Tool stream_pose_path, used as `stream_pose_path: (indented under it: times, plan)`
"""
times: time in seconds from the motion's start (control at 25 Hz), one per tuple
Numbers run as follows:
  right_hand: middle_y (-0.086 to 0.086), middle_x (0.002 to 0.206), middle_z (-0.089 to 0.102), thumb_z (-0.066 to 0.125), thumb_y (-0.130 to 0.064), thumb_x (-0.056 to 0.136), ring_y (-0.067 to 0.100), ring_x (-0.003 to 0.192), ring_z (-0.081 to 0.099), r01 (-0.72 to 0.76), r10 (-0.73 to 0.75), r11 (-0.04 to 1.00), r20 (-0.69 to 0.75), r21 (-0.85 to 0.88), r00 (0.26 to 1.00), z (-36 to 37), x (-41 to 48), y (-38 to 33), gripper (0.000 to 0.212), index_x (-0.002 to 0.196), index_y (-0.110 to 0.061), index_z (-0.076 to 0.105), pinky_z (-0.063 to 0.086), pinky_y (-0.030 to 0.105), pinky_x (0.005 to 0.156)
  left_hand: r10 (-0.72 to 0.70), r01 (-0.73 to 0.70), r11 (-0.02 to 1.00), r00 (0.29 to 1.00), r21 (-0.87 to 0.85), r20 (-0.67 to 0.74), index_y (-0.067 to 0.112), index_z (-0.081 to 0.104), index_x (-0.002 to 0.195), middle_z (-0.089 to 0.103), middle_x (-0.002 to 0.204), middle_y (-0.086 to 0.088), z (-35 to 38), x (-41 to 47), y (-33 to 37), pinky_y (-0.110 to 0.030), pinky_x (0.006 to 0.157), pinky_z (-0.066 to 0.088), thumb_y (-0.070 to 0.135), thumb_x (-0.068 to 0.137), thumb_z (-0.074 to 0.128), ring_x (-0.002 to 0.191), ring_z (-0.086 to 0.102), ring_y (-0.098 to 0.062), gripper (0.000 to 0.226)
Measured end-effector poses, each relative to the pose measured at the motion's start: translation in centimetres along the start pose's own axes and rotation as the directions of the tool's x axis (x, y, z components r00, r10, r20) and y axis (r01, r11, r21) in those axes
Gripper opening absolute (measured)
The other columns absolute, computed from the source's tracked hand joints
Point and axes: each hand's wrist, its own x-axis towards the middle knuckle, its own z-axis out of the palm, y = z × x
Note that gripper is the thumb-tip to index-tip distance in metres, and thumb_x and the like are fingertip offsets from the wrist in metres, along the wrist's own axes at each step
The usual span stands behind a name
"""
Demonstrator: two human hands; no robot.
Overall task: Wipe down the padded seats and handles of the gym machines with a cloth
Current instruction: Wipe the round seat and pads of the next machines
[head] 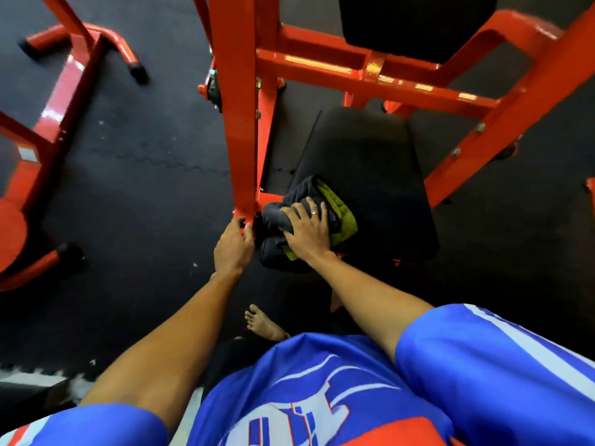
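Observation:
A black padded seat (370, 175) sits low inside an orange machine frame (240, 123). On its near left corner lies a crumpled dark grey and lime-green cloth (341, 209). My right hand (309, 228) lies flat on the cloth with fingers spread, pressing it onto the seat; a ring shows on one finger. My left hand (233, 246) grips the lower end of the orange upright bar just left of the seat. A second black pad (415, 24) is mounted higher at the top of the frame.
Another orange machine (48, 140) stands to the left on the dark rubber floor (145, 162). An orange diagonal strut (502, 123) runs along the seat's right side. My bare foot (262, 323) stands below the seat.

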Motion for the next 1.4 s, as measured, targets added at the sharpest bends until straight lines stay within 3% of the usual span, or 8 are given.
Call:
stream_pose_path:
  times: [0.2, 0.36, 0.56, 0.8, 0.92, 1.2, 1.28, 1.4]
  plan:
    - [0.007, 0.132, 0.062, 0.065, -0.04, 0.097, 0.038, 0.125, 0.056, -0.256, 0.275, 0.929, -0.032, 0.268, 0.961, -5.7, 1.0, -3.0, 0.043, 0.135, -0.02, 0.058, 0.044, 0.053, 0.104, 0.071, -0.05, 0.993, 0.978, -0.11, 0.196, 0.017, 0.054, 0.136, 0.066, 0.128, -0.006, -3.5, 0.9, 1.5, -0.04, 0.098, 0.05, 0.043, 0.098, 0.062, 0.115, 0.063, -0.026, 0.046]
    - [0.012, 0.15, 0.053, 0.057, -0.042, 0.103, 0.038, 0.131, 0.053, -0.374, 0.432, 0.767, 0.011, 0.522, 0.902, -9.9, 3.8, -5.6, 0.053, 0.147, -0.015, 0.045, 0.046, 0.048, 0.101, 0.155, -0.028, 0.953, 0.901, -0.303, 0.405, 0.017, 0.058, 0.126, 0.066, 0.115, 0.002, -5.6, 3.0, 4.9, -0.023, 0.083, 0.047, 0.047, 0.09, 0.074, 0.103, 0.061, -0.012, 0.049]
    - [0.013, 0.15, 0.053, 0.055, -0.045, 0.104, 0.033, 0.136, 0.051, -0.345, 0.485, 0.616, 0.004, 0.708, 0.875, -13.5, 8.7, -7.0, 0.055, 0.148, -0.012, 0.045, 0.043, 0.041, 0.106, 0.36, -0.181, 0.877, 0.861, -0.444, 0.36, 0.02, 0.061, 0.093, 0.064, 0.083, 0.008, -10.0, 8.2, 10.6, -0.015, 0.067, 0.048, 0.024, 0.088, 0.077, 0.078, 0.061, -0.001, 0.017]
    - [0.011, 0.142, 0.058, 0.058, -0.056, 0.098, 0.027, 0.133, 0.055, -0.214, 0.461, 0.404, 0.004, 0.889, 0.887, -17.3, 16.0, -4.4, 0.061, 0.144, -0.016, 0.053, 0.043, 0.041, 0.112, 0.516, -0.369, 0.816, 0.813, -0.445, 0.27, 0.005, 0.06, 0.121, 0.067, 0.114, -0.006, -13.5, 17.5, 18.5, -0.031, 0.095, 0.051, 0.017, 0.081, 0.058, 0.103, 0.062, -0.013, 0.042]
    - [0.005, 0.138, 0.054, 0.074, -0.055, 0.086, 0.017, 0.131, 0.054, -0.126, 0.463, 0.344, -0.052, 0.931, 0.885, -20.0, 19.5, -3.1, 0.07, 0.141, -0.018, 0.052, 0.041, 0.037, 0.115, 0.585, -0.442, 0.778, 0.769, -0.447, 0.257, 0.003, 0.06, 0.107, 0.066, 0.099, -0.005, -15.0, 21.3, 24.1, -0.023, 0.082, 0.05, 0.012, 0.078, 0.055, 0.091, 0.059, -0.012, 0.031]
    - [0.005, 0.141, 0.058, 0.094, -0.023, 0.063, 0.011, 0.129, 0.059, 0.115, 0.466, 0.405, -0.314, 0.907, 0.827, -28.9, 27.2, 0.7, 0.091, 0.137, -0.03, 0.041, 0.051, 0.032, 0.107, 0.654, -0.327, 0.714, 0.629, -0.62, 0.421, 0.008, 0.059, 0.11, 0.064, 0.093, -0.004, -17.6, 25.1, 39.4, -0.017, 0.071, 0.051, 0.003, 0.084, 0.054, 0.083, 0.061, -0.012, 0.027]
    - [0.0, 0.13, 0.064, 0.093, -0.035, 0.061, 0.005, 0.117, 0.065, 0.078, 0.522, 0.422, -0.313, 0.903, 0.793, -31.4, 28.9, 2.2, 0.087, 0.134, -0.034, 0.045, 0.055, 0.034, 0.1, 0.641, -0.22, 0.715, 0.586, -0.664, 0.496, 0.011, 0.063, 0.101, 0.063, 0.082, -0.005, -18.3, 26.5, 42.7, -0.025, 0.065, 0.051, 0.019, 0.073, 0.058, 0.069, 0.061, -0.012, 0.029]
    - [0.002, 0.125, 0.068, 0.084, -0.052, 0.06, 0.018, 0.115, 0.067, -0.026, 0.65, 0.462, -0.319, 0.886, 0.689, -34.4, 31.1, 4.3, 0.093, 0.141, -0.024, 0.048, 0.055, 0.041, 0.097, 0.615, -0.217, 0.763, 0.534, -0.609, 0.58, 0.013, 0.064, 0.106, 0.063, 0.091, -0.009, -18.6, 29.8, 48.2, -0.033, 0.069, 0.048, 0.039, 0.077, 0.061, 0.077, 0.061, -0.019, 0.039]
